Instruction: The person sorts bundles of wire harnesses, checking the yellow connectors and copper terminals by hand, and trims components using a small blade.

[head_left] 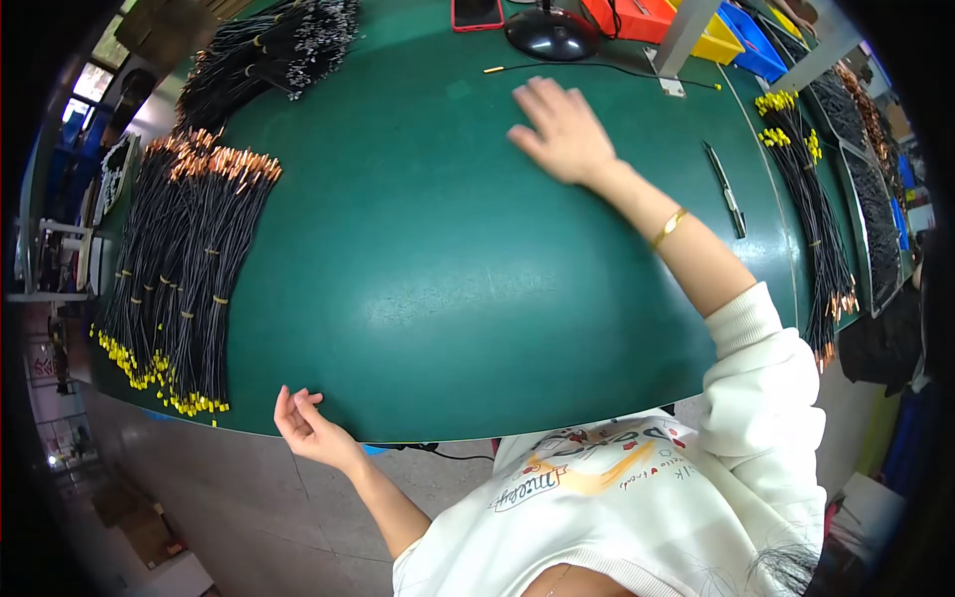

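My right hand is over the upper middle of the green table, fingers apart and holding nothing. Just beyond its fingertips lies a single black cable with a yellow piece at each end. My left hand is at the table's front edge, its fingers loosely curled and apart with nothing in them. Close to it on the left, bundled black cables show copper-coloured ends at the top and yellow ends at the bottom. A pen lies to the right of my right forearm.
Another black cable pile is at the back left. At the back are a red phone, a black round base and red, yellow and blue bins. More bundled cables lie on the right, near metal posts.
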`<act>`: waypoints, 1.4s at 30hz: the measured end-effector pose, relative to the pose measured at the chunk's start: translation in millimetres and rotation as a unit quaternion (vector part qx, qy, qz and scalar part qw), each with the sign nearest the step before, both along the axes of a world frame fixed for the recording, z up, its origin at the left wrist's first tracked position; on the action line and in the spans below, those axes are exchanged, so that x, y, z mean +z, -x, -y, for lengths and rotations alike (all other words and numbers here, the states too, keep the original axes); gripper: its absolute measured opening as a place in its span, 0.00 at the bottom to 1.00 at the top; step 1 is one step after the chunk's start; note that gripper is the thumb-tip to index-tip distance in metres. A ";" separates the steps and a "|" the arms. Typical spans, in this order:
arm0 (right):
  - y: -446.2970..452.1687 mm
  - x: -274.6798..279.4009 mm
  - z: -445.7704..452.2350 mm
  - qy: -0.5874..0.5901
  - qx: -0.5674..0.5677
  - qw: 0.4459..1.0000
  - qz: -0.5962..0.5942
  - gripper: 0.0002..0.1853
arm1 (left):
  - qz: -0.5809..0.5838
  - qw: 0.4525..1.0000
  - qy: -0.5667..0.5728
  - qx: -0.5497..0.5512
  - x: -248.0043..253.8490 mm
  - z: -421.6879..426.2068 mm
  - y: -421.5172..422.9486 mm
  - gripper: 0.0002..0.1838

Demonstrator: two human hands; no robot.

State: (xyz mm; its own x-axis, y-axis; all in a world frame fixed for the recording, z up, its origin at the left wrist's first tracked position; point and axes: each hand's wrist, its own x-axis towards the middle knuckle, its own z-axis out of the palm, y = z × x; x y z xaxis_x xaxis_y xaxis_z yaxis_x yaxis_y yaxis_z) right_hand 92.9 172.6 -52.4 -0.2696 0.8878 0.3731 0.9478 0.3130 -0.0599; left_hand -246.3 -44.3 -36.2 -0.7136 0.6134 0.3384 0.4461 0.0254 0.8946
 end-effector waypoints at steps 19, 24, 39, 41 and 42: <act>-19.6 52.3 127.1 -0.007 0.083 0.962 -0.261 0.06 | -0.035 0.991 0.031 -0.126 -10.4 -22.1 10.2 0.10; -189.4 64.7 136.6 -0.137 -0.172 0.974 -0.048 0.33 | -0.010 0.990 0.052 -0.128 -19.2 -22.4 28.6 0.10; -354.2 36.4 193.9 -0.147 -0.407 0.899 -0.072 0.16 | -0.424 0.903 0.041 -0.052 -9.9 26.8 -58.7 0.08; -342.0 38.0 195.4 -0.172 -0.379 0.906 -0.084 0.15 | -0.348 0.936 0.041 -0.024 -11.4 23.8 -48.3 0.08; -333.5 39.0 197.8 -0.184 -0.365 0.906 -0.105 0.15 | -0.351 0.935 0.040 -0.015 -4.9 24.7 -44.3 0.08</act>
State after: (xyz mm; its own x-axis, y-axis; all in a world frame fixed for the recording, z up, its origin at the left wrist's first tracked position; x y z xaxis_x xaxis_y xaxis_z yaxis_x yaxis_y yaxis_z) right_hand 426.4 -25.2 -13.4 0.4513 0.6058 0.6553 0.8901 -0.3578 -0.2822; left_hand -202.0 -69.0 -41.2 -0.3141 0.6735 0.6691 0.9247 0.0573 0.3764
